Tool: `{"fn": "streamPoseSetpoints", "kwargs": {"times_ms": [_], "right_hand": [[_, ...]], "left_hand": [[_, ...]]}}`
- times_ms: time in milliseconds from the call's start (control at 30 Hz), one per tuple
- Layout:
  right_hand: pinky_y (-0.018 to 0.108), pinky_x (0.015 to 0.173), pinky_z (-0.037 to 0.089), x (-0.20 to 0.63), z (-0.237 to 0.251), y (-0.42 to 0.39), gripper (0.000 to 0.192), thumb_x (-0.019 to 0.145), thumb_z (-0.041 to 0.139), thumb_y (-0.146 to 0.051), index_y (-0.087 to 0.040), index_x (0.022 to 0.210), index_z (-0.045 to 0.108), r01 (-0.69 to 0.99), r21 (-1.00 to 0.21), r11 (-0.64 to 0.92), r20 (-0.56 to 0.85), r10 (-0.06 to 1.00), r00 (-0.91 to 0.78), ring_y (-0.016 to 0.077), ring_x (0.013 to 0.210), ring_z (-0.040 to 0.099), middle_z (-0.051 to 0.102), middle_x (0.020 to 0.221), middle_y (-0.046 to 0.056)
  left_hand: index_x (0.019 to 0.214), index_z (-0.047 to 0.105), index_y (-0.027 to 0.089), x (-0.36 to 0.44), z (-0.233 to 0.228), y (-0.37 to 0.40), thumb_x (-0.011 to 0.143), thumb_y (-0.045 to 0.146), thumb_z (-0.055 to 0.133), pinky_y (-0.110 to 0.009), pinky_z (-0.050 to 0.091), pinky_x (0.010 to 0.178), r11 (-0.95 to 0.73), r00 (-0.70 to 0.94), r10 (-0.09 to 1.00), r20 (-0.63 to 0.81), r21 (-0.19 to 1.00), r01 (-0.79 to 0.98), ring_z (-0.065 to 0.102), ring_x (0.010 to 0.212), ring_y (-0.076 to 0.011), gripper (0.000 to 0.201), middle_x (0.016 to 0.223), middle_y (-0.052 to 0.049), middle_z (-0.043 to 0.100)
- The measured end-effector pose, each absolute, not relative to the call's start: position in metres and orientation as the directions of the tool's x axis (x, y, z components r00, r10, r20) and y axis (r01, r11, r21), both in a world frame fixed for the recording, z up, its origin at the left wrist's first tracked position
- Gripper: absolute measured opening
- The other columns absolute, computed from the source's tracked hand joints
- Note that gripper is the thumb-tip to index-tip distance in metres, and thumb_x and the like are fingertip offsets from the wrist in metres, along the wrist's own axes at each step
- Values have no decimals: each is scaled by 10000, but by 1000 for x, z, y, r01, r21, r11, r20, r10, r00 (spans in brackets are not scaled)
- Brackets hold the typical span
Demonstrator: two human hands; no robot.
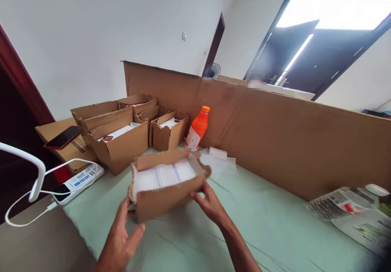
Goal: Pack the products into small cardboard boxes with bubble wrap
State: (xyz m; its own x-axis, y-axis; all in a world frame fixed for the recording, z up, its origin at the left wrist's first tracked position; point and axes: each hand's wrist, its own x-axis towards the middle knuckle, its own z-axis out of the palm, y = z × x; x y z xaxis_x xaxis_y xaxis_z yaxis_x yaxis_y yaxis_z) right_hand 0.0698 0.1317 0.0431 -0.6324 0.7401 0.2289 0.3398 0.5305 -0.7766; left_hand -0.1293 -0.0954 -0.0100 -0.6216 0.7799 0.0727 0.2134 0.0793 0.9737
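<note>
An open-topped cardboard box packed with white sheets or packets is between my two hands above the green-covered table. My left hand grips its left end, with the thumb at the front and the other fingers partly hidden behind the corner. At the right end, my right hand is closed on the box, its fingertips out of sight behind the cardboard. The front lower edge is blurred, so I cannot tell whether the box touches the table. Faint bluish lines cross the white contents.
Several cardboard boxes stand at the back left. An orange-capped bottle is beside clear plastic pieces, before a tall cardboard partition. At left are a white power bank with a cable and a phone; a clear bottle lies right.
</note>
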Motion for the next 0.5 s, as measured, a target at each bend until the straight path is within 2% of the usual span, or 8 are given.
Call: {"fn": "streamPoseSetpoints", "kwargs": {"times_ms": [100, 267, 400, 500], "right_hand": [[411, 905, 570, -10, 35, 155, 529, 855, 549, -284, -199, 1374, 495, 310, -768, 561, 262, 716, -647, 278, 1140, 653, 648, 1324, 131], [527, 1115, 419, -86, 0, 157, 686, 878, 534, -252, -166, 1520, 308, 400, -694, 599, 299, 745, -597, 339, 1385, 457, 472, 1514, 180], [531, 1169, 365, -99, -28, 148, 797, 804, 590, -164, -118, 1544, 297, 489, -596, 637, 265, 731, -629, 360, 1454, 366, 400, 1568, 199], [508, 1185, 346, -97, -36, 139, 760, 795, 574, -123, -57, 1520, 359, 541, -519, 662, 232, 718, -656, 348, 1453, 375, 391, 1570, 223]], "left_hand": [[1529, 226, 263, -156, -9, -81, 888, 417, 577, -486, 448, 1090, 69, -718, 690, 92, 979, 192, 474, 1366, -323, 747, 1560, -139, 366], [1548, 196, 270, -188, -8, -44, 884, 327, 566, -488, 361, 1165, 29, -754, 609, 248, 942, 334, 249, 1510, -306, 762, 1605, -137, 265], [1548, 223, 269, -194, -28, -28, 874, 309, 573, -506, 420, 1112, 8, -748, 582, 318, 918, 396, 289, 1488, -327, 760, 1594, -155, 271], [1546, 236, 222, -198, -51, -27, 857, 326, 571, -543, 417, 1107, 6, -760, 566, 320, 920, 392, 350, 1454, -345, 774, 1586, -183, 310]]}}
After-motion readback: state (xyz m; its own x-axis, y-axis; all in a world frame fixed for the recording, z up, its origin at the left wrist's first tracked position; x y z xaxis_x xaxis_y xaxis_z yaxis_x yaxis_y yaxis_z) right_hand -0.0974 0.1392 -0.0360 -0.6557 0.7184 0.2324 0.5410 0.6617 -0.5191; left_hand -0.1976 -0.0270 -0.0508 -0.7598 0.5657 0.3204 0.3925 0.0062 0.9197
